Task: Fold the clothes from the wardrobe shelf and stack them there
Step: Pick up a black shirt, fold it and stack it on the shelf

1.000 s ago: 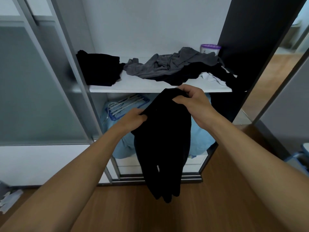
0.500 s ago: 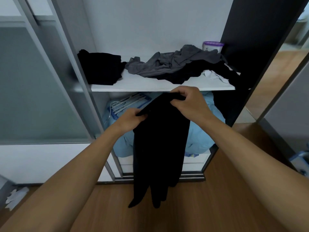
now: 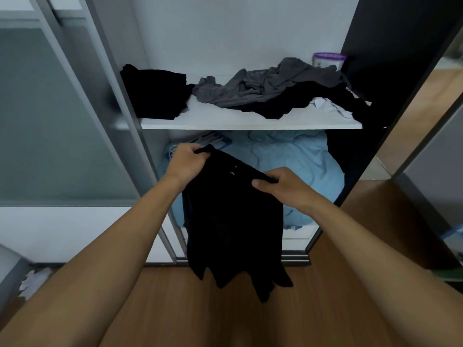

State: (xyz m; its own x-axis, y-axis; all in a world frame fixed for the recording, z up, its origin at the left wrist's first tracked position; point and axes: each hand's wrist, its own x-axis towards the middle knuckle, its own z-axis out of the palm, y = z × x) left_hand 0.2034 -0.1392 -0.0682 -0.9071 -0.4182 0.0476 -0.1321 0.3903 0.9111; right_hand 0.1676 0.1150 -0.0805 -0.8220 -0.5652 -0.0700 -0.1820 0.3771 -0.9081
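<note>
Black garment [image 3: 233, 221] now hangs spread below the shelf [image 3: 250, 121], left hand [image 3: 186, 162] and right hand [image 3: 283, 185] having moved apart, each pinching a top corner (first fold looks imminent).

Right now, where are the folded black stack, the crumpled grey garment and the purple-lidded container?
folded black stack [image 3: 156, 92], head view, middle of its top.
crumpled grey garment [image 3: 260, 86], head view, central folds.
purple-lidded container [image 3: 328, 60], head view, front wall under the lid.

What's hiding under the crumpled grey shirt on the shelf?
Under the grey shirt lies a black garment, with a white cloth poking out at the right. Anything deeper in the pile is covered.
</note>
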